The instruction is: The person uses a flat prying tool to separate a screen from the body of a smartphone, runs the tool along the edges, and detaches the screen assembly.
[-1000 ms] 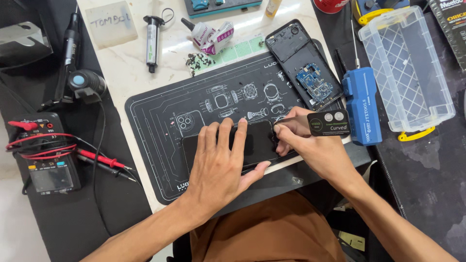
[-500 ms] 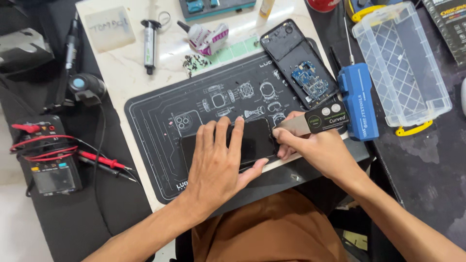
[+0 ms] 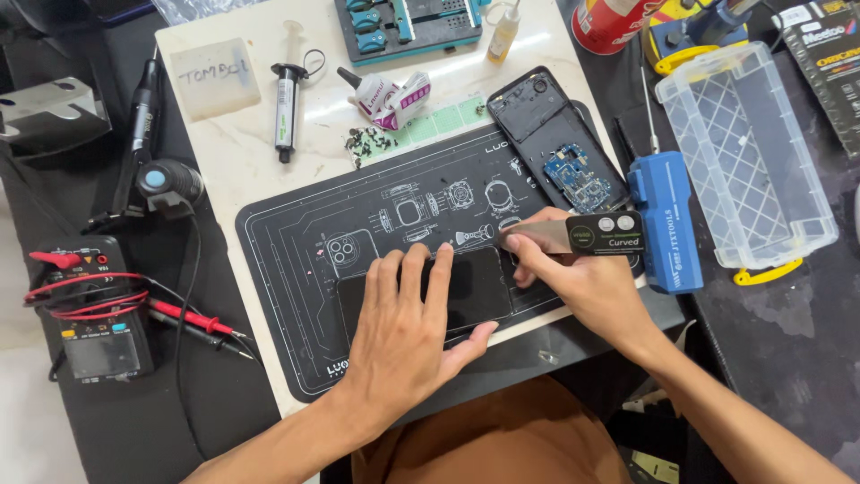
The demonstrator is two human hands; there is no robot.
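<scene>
From my remote view I count two hands at the near edge of the work mat [image 3: 296, 358]: one left hand [image 3: 408, 345] and one right hand [image 3: 582, 287]. There are two phones: one black phone [image 3: 479, 287] at the mat's near edge and one opened phone shell [image 3: 551, 125] at its far right corner. I count one curved pry tool [image 3: 582, 235], one syringe [image 3: 286, 99], one glue tube [image 3: 385, 94], one small dropper bottle [image 3: 503, 31], one multimeter [image 3: 90, 314] with two probes, one clear plastic box [image 3: 743, 152], and one blue tool case [image 3: 667, 224].
</scene>
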